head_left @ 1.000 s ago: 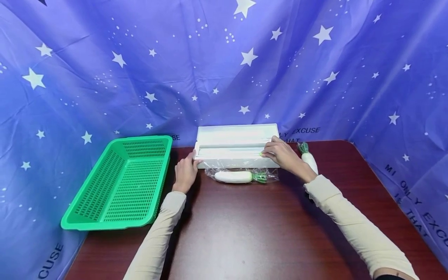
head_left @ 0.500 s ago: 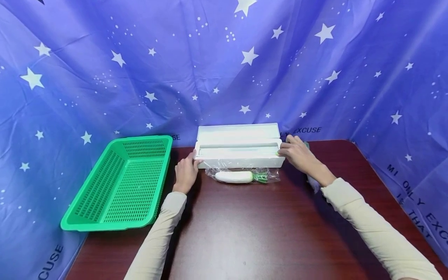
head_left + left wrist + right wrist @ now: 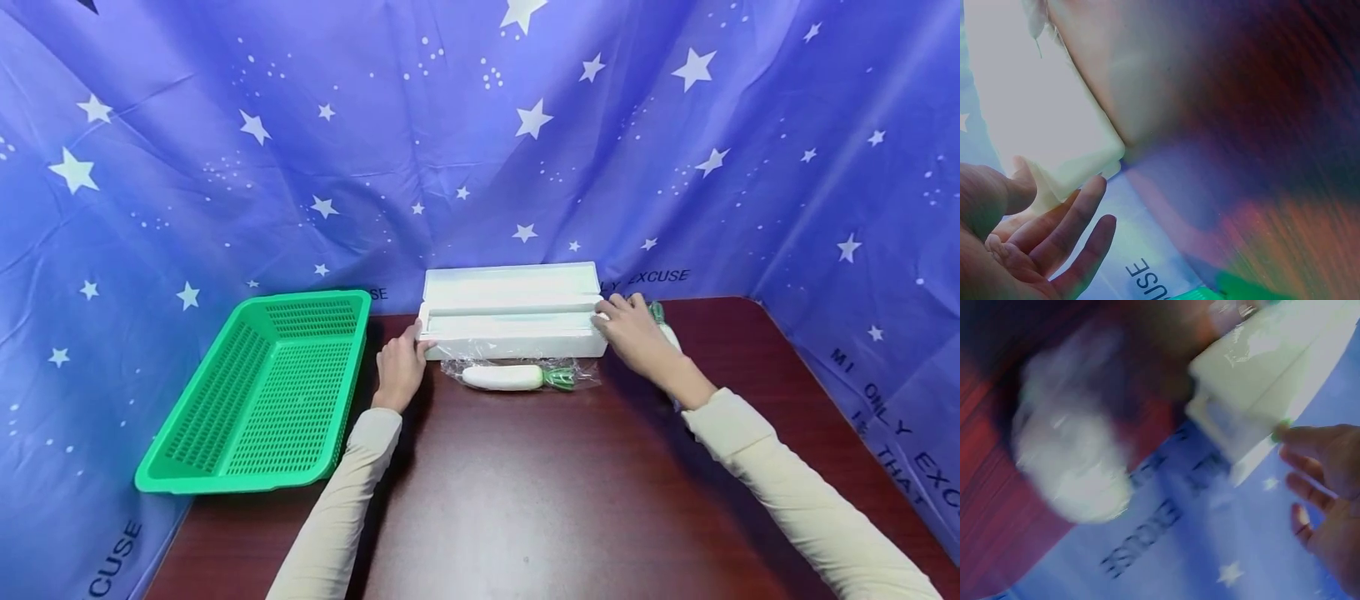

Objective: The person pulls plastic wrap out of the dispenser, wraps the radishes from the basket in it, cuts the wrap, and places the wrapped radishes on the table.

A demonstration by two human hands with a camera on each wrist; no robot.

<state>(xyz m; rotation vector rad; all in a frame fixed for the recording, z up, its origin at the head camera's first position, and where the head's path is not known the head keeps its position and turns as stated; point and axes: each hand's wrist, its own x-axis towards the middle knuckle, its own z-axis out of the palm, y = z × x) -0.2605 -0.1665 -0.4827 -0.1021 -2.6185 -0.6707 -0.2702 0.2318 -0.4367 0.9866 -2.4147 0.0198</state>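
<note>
A long white cling film box lies at the back of the table with its lid raised. My left hand grips its left end, thumb on the front and a finger behind. My right hand is at the right end; in the right wrist view its thumb and forefinger pinch a small green slider on the box edge. Clear film surrounds a white radish with green leaves in front of the box. A second white radish lies at the right, partly hidden by the right arm; it is blurred in the right wrist view.
A green plastic basket stands on the left of the dark red-brown table. A blue curtain with white stars hangs close behind the box and along both sides.
My right hand has slid right along the box's front edge to its right end, then stayed there with its fingers shifting slightly. The left hand, box and front radish have hardly moved.
</note>
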